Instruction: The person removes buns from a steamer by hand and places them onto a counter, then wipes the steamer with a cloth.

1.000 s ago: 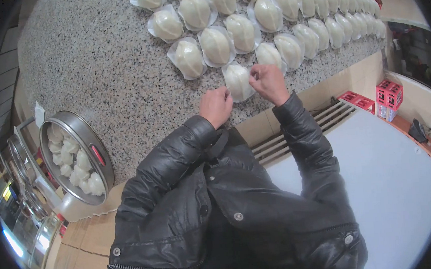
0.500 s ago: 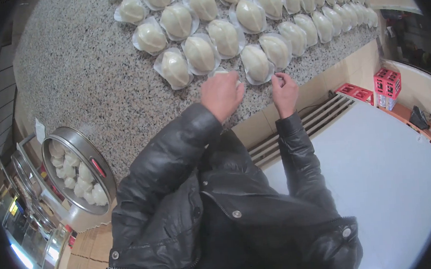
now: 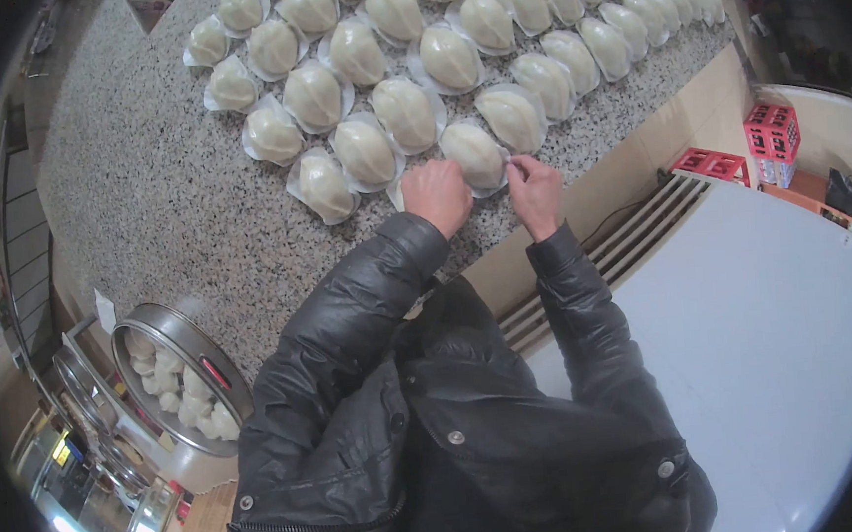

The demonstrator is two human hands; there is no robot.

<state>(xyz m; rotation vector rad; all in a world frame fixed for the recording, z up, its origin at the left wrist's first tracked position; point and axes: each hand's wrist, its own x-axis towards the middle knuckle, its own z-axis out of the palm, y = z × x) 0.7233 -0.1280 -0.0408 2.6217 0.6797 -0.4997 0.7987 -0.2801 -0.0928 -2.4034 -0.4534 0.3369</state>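
Pale folded dough pieces sit on white papers in rows across the speckled counter (image 3: 161, 156). My left hand (image 3: 437, 198) is closed at the lower left edge of the nearest dough piece (image 3: 473, 156); a bit of white paper (image 3: 396, 193) shows beside it, and what its fingers hold is hidden. At that piece's right side, my right hand (image 3: 537, 197) has thumb and fingertips pinched together at the paper's edge. Left of my left hand lies another dough piece (image 3: 327, 186) on its own paper.
A round metal pan (image 3: 240, 398) with several small white dough balls stands at lower left. Right of the counter are metal slats (image 3: 632, 242) and a large pale surface (image 3: 748, 342). Red crates (image 3: 770, 133) stand at the far right.
The view has shifted, so the counter and dough pieces appear lower and further left. My right hand is closer to my left, its fingertips now at the paper's edge.
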